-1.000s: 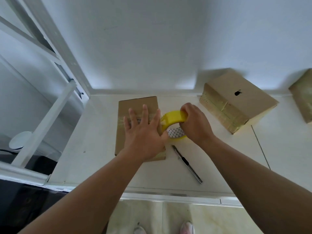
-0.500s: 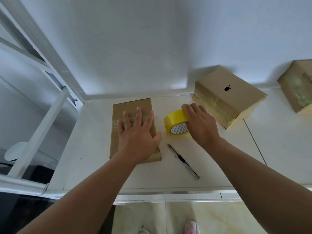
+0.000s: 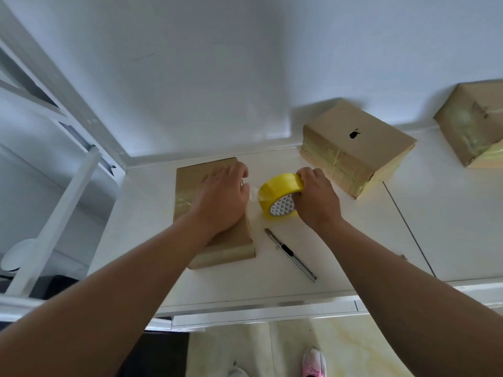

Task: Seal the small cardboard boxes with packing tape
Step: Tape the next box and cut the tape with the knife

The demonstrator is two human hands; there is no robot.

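Note:
A flat brown cardboard box [image 3: 190, 183] lies on the white table [image 3: 272, 284], with tape across its near end. My left hand [image 3: 221, 198] rests on the box. Its fingers are curled at the box's right edge and pinch the free end of the tape [image 3: 252, 191]. A short clear strip runs from there to the yellow tape roll [image 3: 277, 190], which stands on edge just right of the box. My right hand [image 3: 317, 198] grips the roll from the right, thumb in its core.
A metal utility knife [image 3: 290, 254] lies on the table in front of the roll. A taped box with a black logo [image 3: 362, 142] stands against the wall at the back right, with another taped box [image 3: 473, 123] farther right. A white frame [image 3: 54, 202] stands at the left.
My left hand went from lying flat with spread fingers on the box to curling at its right edge and pinching the tape end. My right hand still holds the roll.

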